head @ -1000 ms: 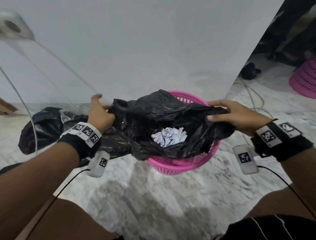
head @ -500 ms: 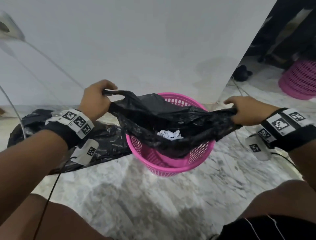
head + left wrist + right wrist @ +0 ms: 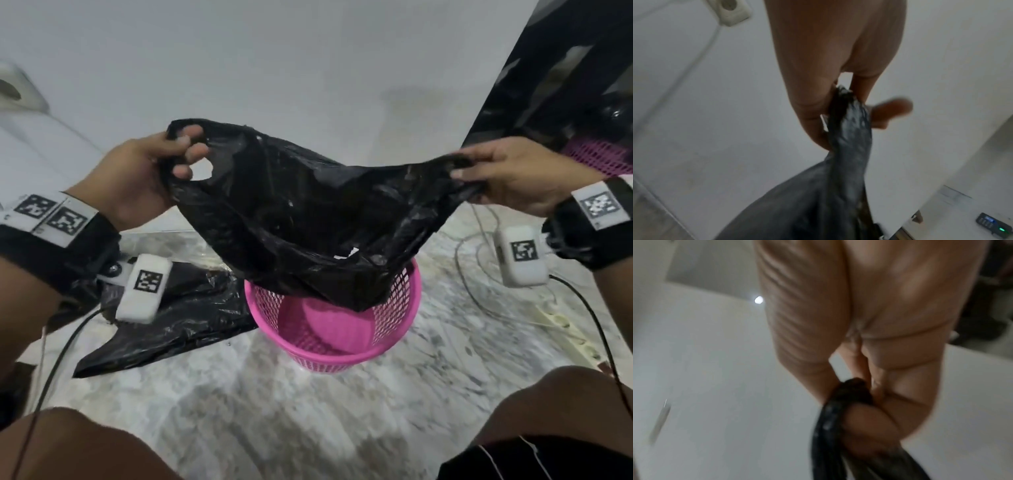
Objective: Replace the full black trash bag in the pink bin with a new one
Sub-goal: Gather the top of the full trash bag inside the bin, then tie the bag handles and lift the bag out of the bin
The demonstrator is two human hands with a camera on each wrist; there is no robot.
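The full black trash bag [image 3: 308, 219] hangs stretched between my hands, its bottom just above the rim of the pink bin [image 3: 332, 329]. My left hand [image 3: 178, 161] grips the bag's left handle, fingers through the loop; the left wrist view shows the black plastic [image 3: 849, 129] pinched between thumb and fingers. My right hand [image 3: 479, 174] grips the right handle, seen bunched [image 3: 846, 395] in the right wrist view. A bit of white paper [image 3: 349, 253] shows inside the bag. The bin's inside is bare pink. A second black bag [image 3: 178, 318] lies flat on the floor to the bin's left.
The bin stands on a marble floor [image 3: 274, 411] near a white wall [image 3: 308, 68]. White cables and a power strip [image 3: 561, 325] lie at the right. Another pink basket [image 3: 603, 154] sits at the far right. My knees frame the bottom of the head view.
Both hands have lifted the full bag up out of the pink bin; it now hangs above the rim, and the bin's bare inside shows.
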